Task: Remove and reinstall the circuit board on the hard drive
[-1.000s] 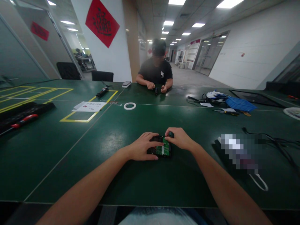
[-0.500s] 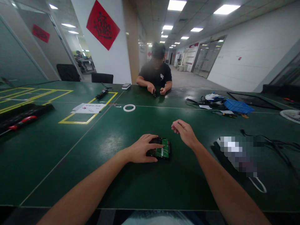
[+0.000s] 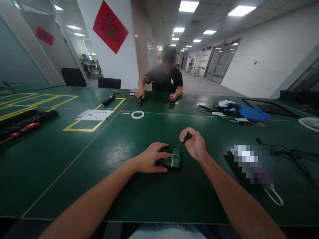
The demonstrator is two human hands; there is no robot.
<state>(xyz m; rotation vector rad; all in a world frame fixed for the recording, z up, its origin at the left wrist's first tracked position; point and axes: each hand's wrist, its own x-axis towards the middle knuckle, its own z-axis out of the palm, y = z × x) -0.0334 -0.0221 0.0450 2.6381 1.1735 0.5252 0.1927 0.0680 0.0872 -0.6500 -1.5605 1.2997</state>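
A hard drive point(image 3: 175, 159) with a green circuit board facing up lies on the green table point(image 3: 139, 199). My left hand point(image 3: 152, 157) is laid over its left part, gripping it with the fingers stretched across the board and the thumb along the near edge. A small dark-handled screwdriver point(image 3: 187, 136) is held in the curled fingers of my right hand point(image 3: 195, 142). Its thin shaft slants down to the left, the tip at or just above the drive's far right corner. Whether the tip touches a screw is too small to tell.
Across the table a person point(image 3: 163, 78) holds a dark tool point(image 3: 140, 101). A white tape roll point(image 3: 138, 115) and paper sheets point(image 3: 96, 115) lie beyond my left hand. To the right are a blue tray point(image 3: 254, 113), black cables point(image 3: 291, 152) and a blurred pale object point(image 3: 253, 166).
My right hand has turned and moved slightly left, bringing the screwdriver into sight at the drive's corner. My left hand stays put. The person opposite has reached toward the table's left with the dark tool.
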